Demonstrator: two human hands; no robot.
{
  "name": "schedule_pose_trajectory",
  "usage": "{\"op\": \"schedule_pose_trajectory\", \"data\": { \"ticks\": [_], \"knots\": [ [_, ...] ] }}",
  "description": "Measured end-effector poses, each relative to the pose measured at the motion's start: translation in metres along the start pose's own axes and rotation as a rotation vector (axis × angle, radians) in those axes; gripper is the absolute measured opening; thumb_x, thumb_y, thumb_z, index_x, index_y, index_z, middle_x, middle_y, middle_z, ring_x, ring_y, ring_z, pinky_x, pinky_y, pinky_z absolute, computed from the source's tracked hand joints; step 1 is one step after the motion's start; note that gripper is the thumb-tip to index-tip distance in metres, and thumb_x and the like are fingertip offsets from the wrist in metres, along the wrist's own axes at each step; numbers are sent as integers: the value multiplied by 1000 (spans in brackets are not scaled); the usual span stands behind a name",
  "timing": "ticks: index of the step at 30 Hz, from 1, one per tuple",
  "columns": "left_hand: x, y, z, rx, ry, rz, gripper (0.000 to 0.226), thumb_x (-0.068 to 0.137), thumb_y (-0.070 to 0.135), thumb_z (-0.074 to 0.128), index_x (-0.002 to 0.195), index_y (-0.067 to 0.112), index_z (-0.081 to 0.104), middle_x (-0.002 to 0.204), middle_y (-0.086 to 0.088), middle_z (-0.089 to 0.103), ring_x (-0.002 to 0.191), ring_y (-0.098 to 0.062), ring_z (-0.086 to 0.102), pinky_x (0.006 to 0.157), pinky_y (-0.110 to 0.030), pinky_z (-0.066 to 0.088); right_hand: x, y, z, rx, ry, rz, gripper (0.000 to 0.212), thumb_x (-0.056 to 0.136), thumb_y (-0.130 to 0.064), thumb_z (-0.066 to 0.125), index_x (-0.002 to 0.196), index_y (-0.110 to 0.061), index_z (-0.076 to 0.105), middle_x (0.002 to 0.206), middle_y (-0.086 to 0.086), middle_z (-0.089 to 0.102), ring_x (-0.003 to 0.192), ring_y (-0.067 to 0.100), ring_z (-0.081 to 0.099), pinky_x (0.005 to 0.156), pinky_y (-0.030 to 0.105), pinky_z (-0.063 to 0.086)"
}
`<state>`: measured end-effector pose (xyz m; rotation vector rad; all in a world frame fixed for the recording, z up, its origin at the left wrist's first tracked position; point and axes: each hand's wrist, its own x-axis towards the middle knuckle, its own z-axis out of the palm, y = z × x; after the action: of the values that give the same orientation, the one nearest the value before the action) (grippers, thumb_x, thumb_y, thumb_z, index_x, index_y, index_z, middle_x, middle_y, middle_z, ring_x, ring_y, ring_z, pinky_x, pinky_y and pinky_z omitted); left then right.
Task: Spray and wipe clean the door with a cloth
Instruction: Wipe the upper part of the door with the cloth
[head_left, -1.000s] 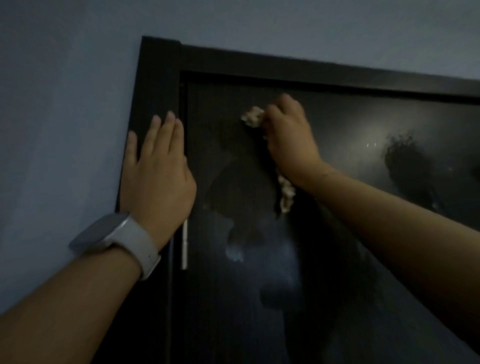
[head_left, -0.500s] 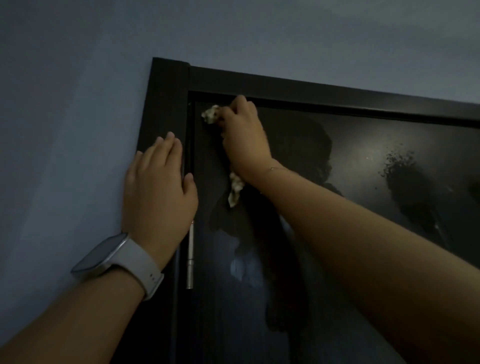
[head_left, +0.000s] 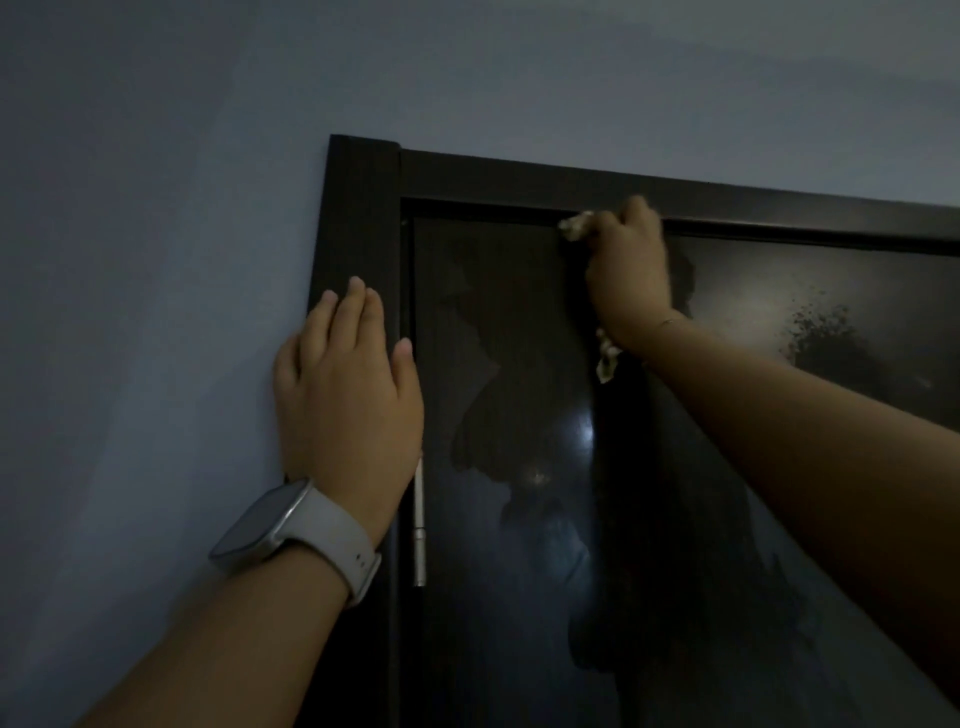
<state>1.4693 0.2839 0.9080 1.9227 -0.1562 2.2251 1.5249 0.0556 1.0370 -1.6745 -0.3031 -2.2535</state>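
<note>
A: Where's your cloth (head_left: 576, 228) now?

B: Bunched in your right hand (head_left: 628, 275), fingers clenched round it. It's pressed on the door (head_left: 519, 519) right at the top edge, just under the frame (head_left: 358, 218). One tuft shows past your knuckles; a tail hangs below your wrist.

A: And a moment back?

B: Half a second ago that hand was tucked into the top hinge-side corner. Now it sits further right along the top edge. A second ago it was lower on the panel. So you went up, into the corner, and are now running back across under the frame.

A: My left hand (head_left: 348, 395)?

B: Flat and relaxed, fingers straight, holding nothing. The palm rests across the frame's upright and the wall (head_left: 130, 364), with the thumb at the frame's inner edge, above the hinge (head_left: 418, 525). It has stayed there throughout, so I'd call it a brace.

A: What does that mean for the job?

B: Spraying looks done here: a misty patch shows on the door to the right, and smeared patches below your hand. No sprayer is in view. My guess is the corner is dealt with and the top strip is in hand. The rest of the panel, especially that speckled mist on the right, is not yet wiped.

A: Any risk?

B: The light is dim, so streaks are easy to miss.
</note>
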Motion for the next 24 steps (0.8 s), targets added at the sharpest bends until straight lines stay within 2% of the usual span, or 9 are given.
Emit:
{"op": "schedule_pose_trajectory", "data": {
  "ticks": [4,8,12,14,16,20,24],
  "knots": [
    [2,0,2,-27,0,-8,51,102,30,37,150,12,30,159,-3,25,147,-20,19,118,-38,15,-5,-72,14,100,18,-219,25,94,-3,52,117,-6,60,127,13,46,116,25,44,99,25,35],
    [1,-1,1,-47,2,-10,49,102,26,36,149,12,32,158,-3,27,146,-19,21,117,-36,16,3,-115,21,131,-51,-377,23,96,-6,51,117,-8,59,129,11,45,115,23,43,100,27,40],
    [1,-1,3,-41,7,2,49,102,25,36,149,12,32,158,-4,28,146,-20,22,117,-36,16,-7,-112,11,127,-91,-468,25,95,-9,54,119,-10,59,128,10,46,113,22,45,99,29,42],
    [1,-1,3,-30,-1,2,50,101,25,33,149,12,31,158,-4,27,146,-21,21,117,-38,17,-35,-101,1,130,-123,-550,24,93,-10,57,117,-10,61,124,11,49,108,21,47,91,23,38],
    [0,-2,3,-19,-10,8,51,101,26,31,149,12,31,158,-5,27,146,-21,21,118,-40,19,-70,-87,-12,194,-136,-585,19,92,-8,58,109,-7,65,112,12,52,98,22,49,82,23,38],
    [-6,-3,2,4,26,30,49,101,26,28,146,9,38,155,-8,34,143,-25,29,115,-46,28,-122,-64,-27,297,-183,-669,29,92,-15,45,104,-1,67,100,13,54,89,19,47,76,25,40],
    [-10,-5,3,42,-2,49,50,100,26,30,146,9,37,156,-11,32,144,-27,27,115,-48,28,-94,-69,-18,241,-164,-646,20,91,-13,49,99,-4,66,101,14,54,88,23,49,74,28,42]
  ]
}}
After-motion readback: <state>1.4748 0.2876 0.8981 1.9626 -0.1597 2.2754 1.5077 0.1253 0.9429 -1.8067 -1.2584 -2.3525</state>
